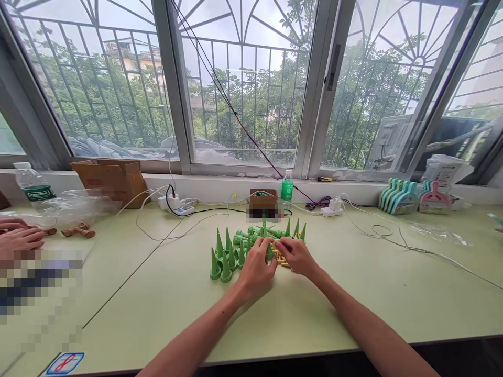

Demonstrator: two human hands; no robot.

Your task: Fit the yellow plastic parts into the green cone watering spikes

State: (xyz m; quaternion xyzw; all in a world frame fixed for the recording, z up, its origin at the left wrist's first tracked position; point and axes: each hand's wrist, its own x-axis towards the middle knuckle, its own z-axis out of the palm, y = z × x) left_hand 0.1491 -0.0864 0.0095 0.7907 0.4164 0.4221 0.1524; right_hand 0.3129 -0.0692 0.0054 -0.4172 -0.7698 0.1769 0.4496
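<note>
Green plastic cones (pixel 226 268) stand upright in a group left of my hands, with more green parts (pixel 241 238) lying behind. My left hand (pixel 257 264) is closed around a green cone (pixel 269 252), fingertips pinched at its top. My right hand (pixel 294 255) is closed too, its fingertips meeting the left ones; whatever small thing they pinch is hidden. Small yellow pieces (pixel 282 257) lie in a heap beneath and between the hands. A few more upright green cones (pixel 296 229) are behind my right hand.
A small brown box (pixel 263 201) and a green-labelled bottle (pixel 286 187) stand behind the parts. White cables and a power strip (pixel 332 209) cross the back. Another person's hands (pixel 19 235) rest at the left near brown pieces (pixel 78 230). Pastel plastic items (pixel 398 198) stand back right.
</note>
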